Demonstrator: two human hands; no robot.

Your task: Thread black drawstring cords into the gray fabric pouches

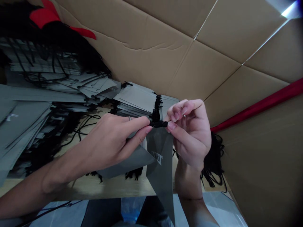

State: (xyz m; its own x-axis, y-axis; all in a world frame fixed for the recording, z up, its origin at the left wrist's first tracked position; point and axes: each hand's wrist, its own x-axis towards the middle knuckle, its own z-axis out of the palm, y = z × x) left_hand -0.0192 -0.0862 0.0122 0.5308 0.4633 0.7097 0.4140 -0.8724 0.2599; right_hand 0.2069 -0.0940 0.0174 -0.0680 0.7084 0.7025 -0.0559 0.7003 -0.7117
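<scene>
My left hand [111,142] and my right hand [189,132] meet at the middle of the view. Both pinch a short black cord [159,124] at the top of a grey fabric pouch [161,164] with white lettering. The pouch hangs down from the cord between my hands, over the table's front edge. My left hand wears a ring. Its fingers also lie against the pouch's upper left part.
Stacks of grey pouches [138,101] with black cords lie behind my hands and fill the left side [35,94]. Loose black cords [214,164] pile at the right. Cardboard sheets [165,53] wall the back and right. A red strip [260,104] runs along the right.
</scene>
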